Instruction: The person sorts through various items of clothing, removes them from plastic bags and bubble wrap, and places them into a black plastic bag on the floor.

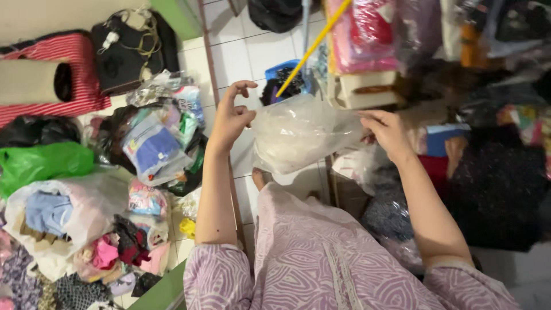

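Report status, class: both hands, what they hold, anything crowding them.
Left hand and right hand: each has a grip on one side of the clear plastic bag, held up between them. Yellow stick just behind the bag.

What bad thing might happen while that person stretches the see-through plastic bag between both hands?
1. The thin clear plastic bag is pulled between the left hand and right hand, held only at its edges, so it might tear or slip free.
2. The yellow stick slants just above the bag and could get knocked.
3. Clothes-filled bags crowd the white tiled floor, so tripping seems possible.
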